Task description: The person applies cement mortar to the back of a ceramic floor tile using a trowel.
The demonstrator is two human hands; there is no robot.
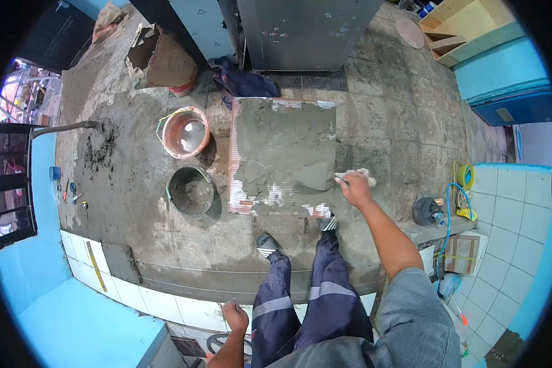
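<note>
1. Rough grey concrete floor (pixel 386 110) fills most of the view, with blue walls around it and a low white tiled wall (pixel 159 303) at the near edge.
2. One large square tile (pixel 288 122) lies flat on the floor, just beyond the person's shoes (pixel 265 243), in the middle of the scene.
3. Grey mortar (pixel 270 153) covers most of the tile; the near edge and the far edge are partly bare.
4. The right hand (pixel 354 187) reaches forward over the right near corner of the tile, and its fingers are closed around the handle of a trowel (pixel 318 178).
5. The blade of the trowel points to the left and rests on the mortar.
6. The left hand (pixel 235 317) hangs low at the near left, above the tiled wall; its fingers are loosely open and hold nothing.
7. Two buckets stand to the left of the tile: an orange bucket (pixel 186 132) farther away, and a dark bucket (pixel 191 191) with mortar inside, nearer.
8. A grey metal cabinet (pixel 300 27) stands at the far side, and a torn cardboard box (pixel 159 58) is at the far left.
9. A blue hose (pixel 451 202) lies at the right, near a black bag (pixel 426 211).
</note>
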